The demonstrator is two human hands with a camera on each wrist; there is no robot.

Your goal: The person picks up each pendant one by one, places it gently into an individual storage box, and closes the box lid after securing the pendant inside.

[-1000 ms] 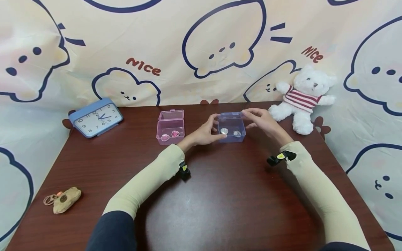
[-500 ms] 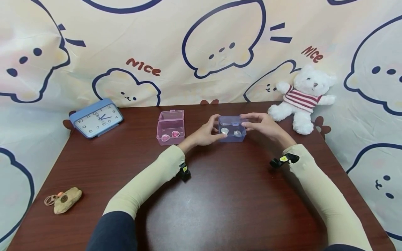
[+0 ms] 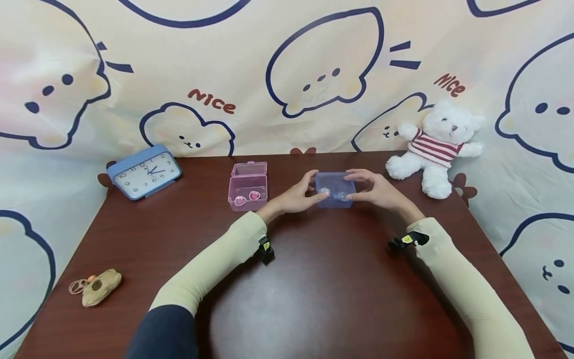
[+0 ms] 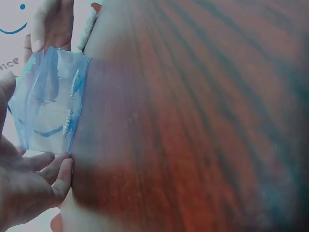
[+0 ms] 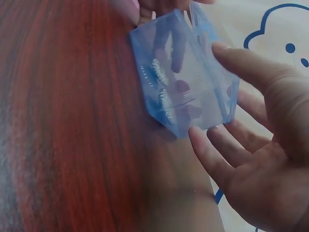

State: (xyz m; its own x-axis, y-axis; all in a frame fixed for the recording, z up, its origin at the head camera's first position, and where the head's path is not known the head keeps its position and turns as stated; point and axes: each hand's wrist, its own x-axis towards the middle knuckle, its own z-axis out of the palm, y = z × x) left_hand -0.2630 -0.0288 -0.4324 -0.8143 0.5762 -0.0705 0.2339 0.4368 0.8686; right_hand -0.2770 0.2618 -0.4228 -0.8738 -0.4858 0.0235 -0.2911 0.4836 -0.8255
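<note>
A translucent blue-violet plastic box (image 3: 335, 185) stands near the back of the table, its hinged lid tilted down over it. In the right wrist view a narrow gap shows between the lid (image 5: 212, 63) and the body. Two small sparkling silvery ornaments (image 4: 72, 84) lie inside; their exact kind is unclear. My left hand (image 3: 297, 197) grips the left side of the box, thumb at the front. At the right side, my right hand (image 3: 380, 190) holds the box and lid between thumb and fingers.
An open pink plastic box (image 3: 232, 187) with two pink-and-white ornaments (image 3: 254, 195) stands left of the left hand. Further left is a blue clock (image 3: 147, 173), with a small beige pouch (image 3: 102, 287) nearer the front. A white teddy bear (image 3: 434, 149) sits at the back right.
The box's raised lid has swung forward and down over the ornaments. My right hand has followed from the lid's top edge to the box's right front side; the left hand keeps its grip.
</note>
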